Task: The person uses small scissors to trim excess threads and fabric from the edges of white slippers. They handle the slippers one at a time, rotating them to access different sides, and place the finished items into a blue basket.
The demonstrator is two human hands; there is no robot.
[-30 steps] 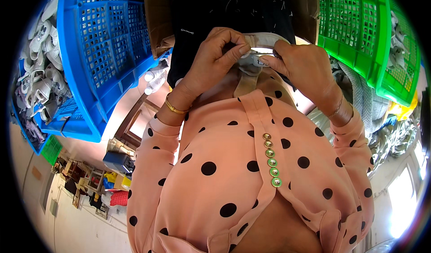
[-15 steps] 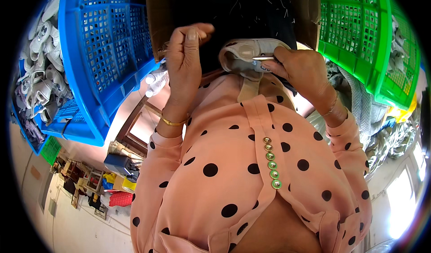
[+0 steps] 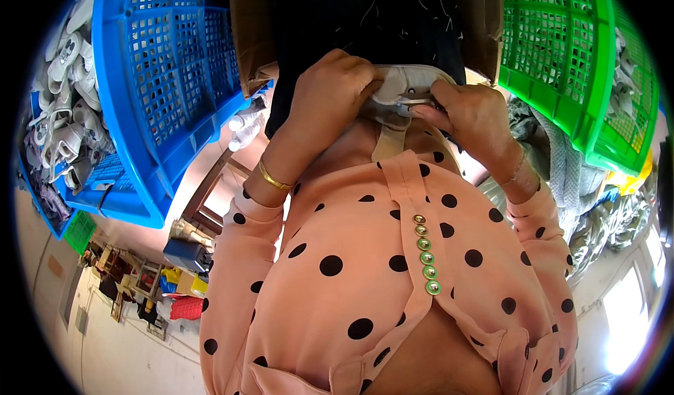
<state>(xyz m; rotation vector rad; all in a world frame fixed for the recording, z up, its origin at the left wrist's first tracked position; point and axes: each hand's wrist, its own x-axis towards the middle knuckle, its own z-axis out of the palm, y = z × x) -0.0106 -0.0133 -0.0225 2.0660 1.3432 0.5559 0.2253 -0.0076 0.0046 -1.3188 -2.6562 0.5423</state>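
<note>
Head view: we are grasping a pale shoe upper [image 3: 413, 78] in our left hand [image 3: 331, 99] and, beside that grip, a slim tool [image 3: 418, 102] in our right hand [image 3: 480, 120].

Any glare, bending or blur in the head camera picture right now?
Head view: the bright opening at lower right is blown out; head view: blue crate and green crate bend near the rim; head view: black cloth sinks into darkness, while left hand and right hand look fairly sharp.
</note>
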